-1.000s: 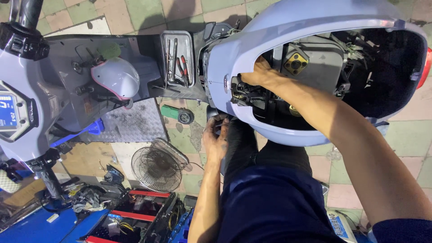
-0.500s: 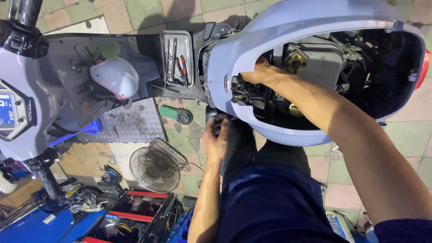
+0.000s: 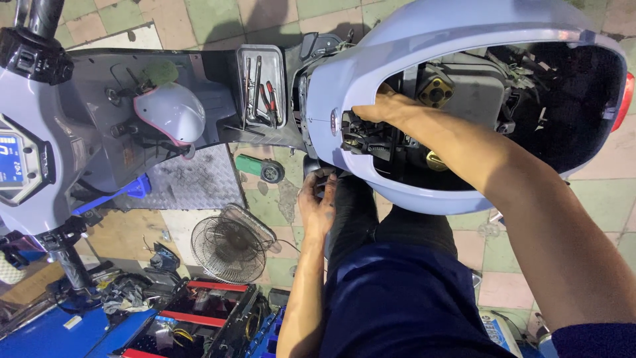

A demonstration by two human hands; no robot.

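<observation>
Little has moved since a second ago: the right hand stays reaching into the open body of the pale blue scooter, fingers pressed together over dark parts at its front edge. The left hand grips something under the scooter's side, perhaps a fastener; fingers curled. A tool tray rests on the footboard, a small fan on the floor.

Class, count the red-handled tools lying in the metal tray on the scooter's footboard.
2. Both red-handled tools lie side by side at the right of the metal tray, beside several plain metal tools. Others may be hidden beneath them.
</observation>
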